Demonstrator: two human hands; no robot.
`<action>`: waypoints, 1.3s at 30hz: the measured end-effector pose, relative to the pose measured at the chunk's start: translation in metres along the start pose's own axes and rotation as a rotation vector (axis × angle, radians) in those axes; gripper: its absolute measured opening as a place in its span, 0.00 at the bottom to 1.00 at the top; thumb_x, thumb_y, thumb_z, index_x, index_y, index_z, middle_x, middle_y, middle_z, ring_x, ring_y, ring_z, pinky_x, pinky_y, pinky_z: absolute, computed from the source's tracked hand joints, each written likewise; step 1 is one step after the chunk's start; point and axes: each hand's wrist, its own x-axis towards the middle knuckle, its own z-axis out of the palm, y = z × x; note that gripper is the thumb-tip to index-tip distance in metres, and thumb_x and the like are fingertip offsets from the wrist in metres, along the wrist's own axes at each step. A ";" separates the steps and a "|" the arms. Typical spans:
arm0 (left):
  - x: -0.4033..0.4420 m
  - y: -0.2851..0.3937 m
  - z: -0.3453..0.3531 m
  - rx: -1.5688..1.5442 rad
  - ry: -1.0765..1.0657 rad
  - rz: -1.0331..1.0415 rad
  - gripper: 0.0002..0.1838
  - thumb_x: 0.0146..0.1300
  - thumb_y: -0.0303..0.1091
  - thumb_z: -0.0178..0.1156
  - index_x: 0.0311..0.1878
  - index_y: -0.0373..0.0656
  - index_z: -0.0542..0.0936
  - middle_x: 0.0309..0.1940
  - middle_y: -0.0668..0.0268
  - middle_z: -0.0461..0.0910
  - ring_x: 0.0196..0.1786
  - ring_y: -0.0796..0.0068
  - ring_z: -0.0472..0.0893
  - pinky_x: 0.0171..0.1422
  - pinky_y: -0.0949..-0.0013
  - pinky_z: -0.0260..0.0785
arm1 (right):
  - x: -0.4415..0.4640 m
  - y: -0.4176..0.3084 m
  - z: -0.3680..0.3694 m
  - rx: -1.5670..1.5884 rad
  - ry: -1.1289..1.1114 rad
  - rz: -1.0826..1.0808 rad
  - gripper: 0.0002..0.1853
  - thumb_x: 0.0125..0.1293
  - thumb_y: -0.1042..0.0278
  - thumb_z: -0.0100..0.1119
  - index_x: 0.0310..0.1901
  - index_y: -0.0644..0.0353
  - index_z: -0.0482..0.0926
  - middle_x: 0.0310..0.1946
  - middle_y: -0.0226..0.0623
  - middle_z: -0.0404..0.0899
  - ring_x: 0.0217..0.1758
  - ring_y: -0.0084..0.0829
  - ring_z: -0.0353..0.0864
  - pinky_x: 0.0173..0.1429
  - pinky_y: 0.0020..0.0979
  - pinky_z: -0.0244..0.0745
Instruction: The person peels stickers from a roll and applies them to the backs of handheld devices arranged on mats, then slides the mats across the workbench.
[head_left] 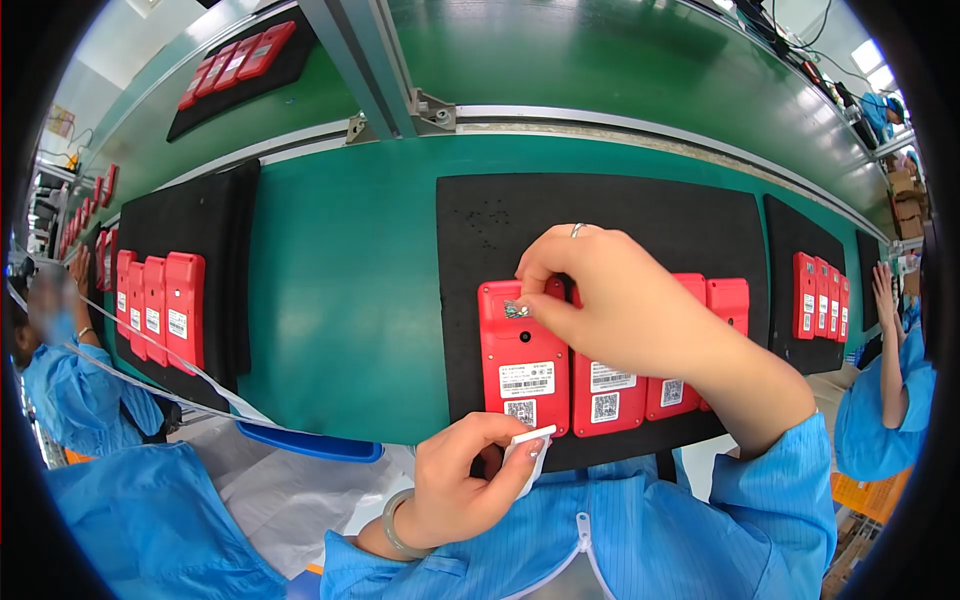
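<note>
My right hand (590, 290) is over the leftmost red handheld device (505, 350), thumb and forefinger pinched at a small shiny silver sticker (516, 309) near its top. That device lies back side up, with a white printed label (527, 378) and a QR code below. My left hand (460, 475) is closed on a folded white strip of paper (535, 455), just below the device's lower end. More red devices (612, 405) lie in a row to the right, partly hidden under my right forearm.
The devices rest on a black foam mat (600, 200) on a green bench (330, 300). Other mats with red devices (185, 300) stand left and right. A metal post (365, 70) rises behind. Co-workers in blue (80, 385) sit on both sides. A blue tray (310, 442) is at the front edge.
</note>
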 end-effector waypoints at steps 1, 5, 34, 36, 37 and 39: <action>0.000 -0.001 0.001 -0.007 -0.002 -0.013 0.06 0.62 0.20 0.58 0.41 0.31 0.73 0.32 0.57 0.83 0.33 0.79 0.82 0.35 0.78 0.74 | -0.003 0.000 0.003 -0.058 0.051 -0.050 0.05 0.58 0.78 0.60 0.34 0.67 0.74 0.39 0.43 0.76 0.41 0.37 0.79 0.46 0.33 0.73; -0.002 -0.002 0.007 -0.122 0.085 0.039 0.06 0.60 0.22 0.62 0.39 0.35 0.74 0.23 0.67 0.80 0.20 0.89 0.73 0.20 0.82 0.60 | -0.005 0.006 0.001 -0.043 0.260 -0.076 0.11 0.59 0.80 0.60 0.39 0.63 0.67 0.37 0.40 0.69 0.39 0.33 0.76 0.43 0.31 0.72; 0.000 0.034 0.049 -0.226 0.053 0.078 0.11 0.62 0.15 0.56 0.48 0.29 0.74 0.41 0.56 0.82 0.46 0.73 0.82 0.50 0.72 0.76 | -0.122 0.019 -0.001 0.419 0.126 -0.294 0.12 0.56 0.75 0.66 0.43 0.61 0.80 0.44 0.37 0.75 0.47 0.34 0.79 0.51 0.31 0.76; 0.001 0.035 0.051 -0.181 0.045 0.056 0.10 0.62 0.15 0.55 0.46 0.30 0.74 0.41 0.55 0.82 0.46 0.73 0.82 0.51 0.72 0.75 | -0.121 0.019 0.001 0.390 0.149 -0.304 0.10 0.56 0.75 0.66 0.41 0.61 0.80 0.45 0.37 0.75 0.46 0.34 0.78 0.50 0.31 0.76; 0.001 0.033 0.051 -0.129 0.056 0.061 0.09 0.62 0.15 0.56 0.45 0.30 0.75 0.40 0.55 0.82 0.45 0.74 0.82 0.49 0.73 0.75 | -0.121 0.019 0.001 0.363 0.172 -0.314 0.09 0.56 0.75 0.66 0.40 0.61 0.80 0.45 0.38 0.74 0.46 0.34 0.78 0.49 0.31 0.76; 0.004 0.030 0.051 -0.077 0.066 0.075 0.08 0.62 0.15 0.56 0.44 0.31 0.76 0.38 0.56 0.83 0.43 0.75 0.83 0.48 0.74 0.75 | -0.119 0.018 0.001 0.307 0.187 -0.343 0.08 0.56 0.76 0.65 0.38 0.61 0.80 0.44 0.38 0.74 0.46 0.34 0.78 0.48 0.31 0.76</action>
